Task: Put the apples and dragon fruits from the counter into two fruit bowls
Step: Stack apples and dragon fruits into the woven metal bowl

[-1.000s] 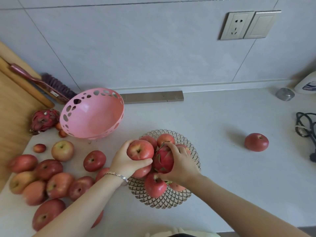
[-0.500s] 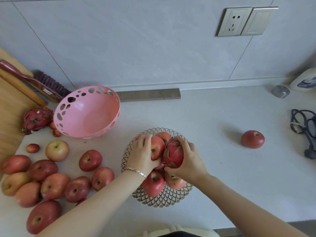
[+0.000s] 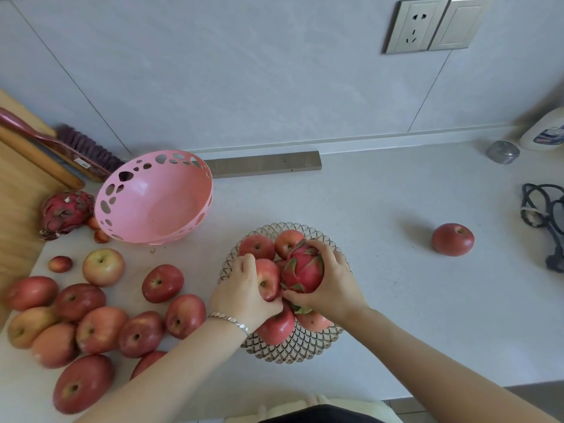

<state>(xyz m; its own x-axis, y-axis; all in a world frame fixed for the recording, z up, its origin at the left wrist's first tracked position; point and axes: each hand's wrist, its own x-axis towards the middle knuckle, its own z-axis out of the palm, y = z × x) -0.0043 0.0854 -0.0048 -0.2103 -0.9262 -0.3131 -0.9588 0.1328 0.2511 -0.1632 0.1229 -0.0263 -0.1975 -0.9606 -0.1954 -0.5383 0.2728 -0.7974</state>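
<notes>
A clear patterned glass bowl [image 3: 300, 349] sits at the counter's middle front with several red apples in it. My left hand [image 3: 244, 296] grips a red apple [image 3: 268, 279] on top of that pile. My right hand [image 3: 334, 282] holds a pink dragon fruit [image 3: 303, 268] beside it, also in the bowl. An empty pink perforated bowl [image 3: 155, 198] stands tilted at the back left. Several loose apples [image 3: 91, 325] lie at the left, one apple [image 3: 452, 239] sits alone at the right. A second dragon fruit [image 3: 65, 213] lies left of the pink bowl.
A wooden board [image 3: 18, 193] and a brush [image 3: 76, 148] lean at the far left. A metal strip [image 3: 265, 163] lies along the wall. At the right are a black cable [image 3: 546, 221], a small metal lid [image 3: 502, 151] and a white bottle [image 3: 546, 132].
My left hand has carried its apple down from above the glass bowl's left rim onto the pile. My right hand has kept the dragon fruit in the bowl, shifting it slightly.
</notes>
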